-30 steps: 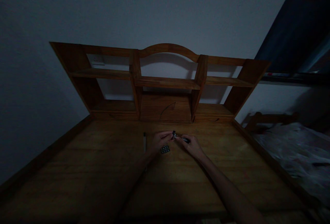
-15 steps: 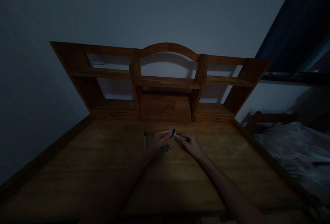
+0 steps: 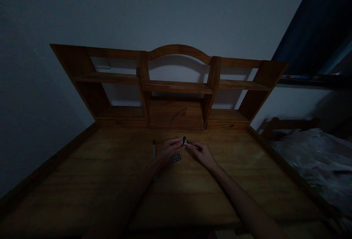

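A razor with a dark crosswise head, a silvery neck and a black handle is held just above the desk. My right hand is closed around its handle, fingertips close to the neck. At the head end, the fingers of my left hand are pinched against the razor's head; the exact contact is too small and dark to make out. Just below my left hand lies a small black rectangular piece with two rows of pale dots. Left of that hand lies a slim, pale stick-like item with a black end, its lower part hidden by my forearm.
The wooden desk has raised side edges. A wooden shelf unit stands along its back against the wall. At the right, beyond the desk edge, lies crumpled translucent plastic sheeting. The room is dim.
The razor's head has turned slightly in my fingers and sits a little further left. Both hands otherwise keep nearly the same place; the view has shifted slightly.
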`<state>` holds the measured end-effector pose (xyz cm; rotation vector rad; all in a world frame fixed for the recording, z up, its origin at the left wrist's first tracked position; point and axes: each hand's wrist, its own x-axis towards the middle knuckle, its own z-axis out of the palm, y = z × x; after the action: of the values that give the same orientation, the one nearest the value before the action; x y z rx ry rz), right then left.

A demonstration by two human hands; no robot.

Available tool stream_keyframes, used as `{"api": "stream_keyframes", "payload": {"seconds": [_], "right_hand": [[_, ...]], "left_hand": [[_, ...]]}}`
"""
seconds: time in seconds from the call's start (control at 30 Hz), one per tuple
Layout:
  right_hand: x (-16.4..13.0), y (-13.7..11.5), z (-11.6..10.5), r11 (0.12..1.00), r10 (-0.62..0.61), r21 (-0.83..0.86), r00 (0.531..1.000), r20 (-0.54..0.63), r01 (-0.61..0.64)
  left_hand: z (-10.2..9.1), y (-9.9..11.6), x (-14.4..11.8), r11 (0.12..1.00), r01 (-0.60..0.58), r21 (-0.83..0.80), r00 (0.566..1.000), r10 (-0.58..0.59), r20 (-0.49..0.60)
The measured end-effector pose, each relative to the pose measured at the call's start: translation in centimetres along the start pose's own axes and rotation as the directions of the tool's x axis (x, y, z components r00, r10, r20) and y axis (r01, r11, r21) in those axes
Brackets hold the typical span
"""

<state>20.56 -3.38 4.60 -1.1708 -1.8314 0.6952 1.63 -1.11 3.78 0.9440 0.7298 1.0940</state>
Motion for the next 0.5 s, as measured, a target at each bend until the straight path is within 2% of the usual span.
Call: {"api": "stream_keyframes", "payload": {"seconds": [0.33,0.5], "right_hand": [[0.05,0.02,0.04,1.0,-0.001,0.002,1.0,-0.006,0.001],[-0.02,-0.09,0.04,1.0,0.0,0.013,1.0,-0.013,0.0]], "left_hand": [[0.09,0.19,-0.01,0.999,-0.009,0.037,0.999,0.01,-0.047],[-0.3,-0.15,0.35,1.0,-0.022,0.006,0.999,0.022,-0.027]]}}
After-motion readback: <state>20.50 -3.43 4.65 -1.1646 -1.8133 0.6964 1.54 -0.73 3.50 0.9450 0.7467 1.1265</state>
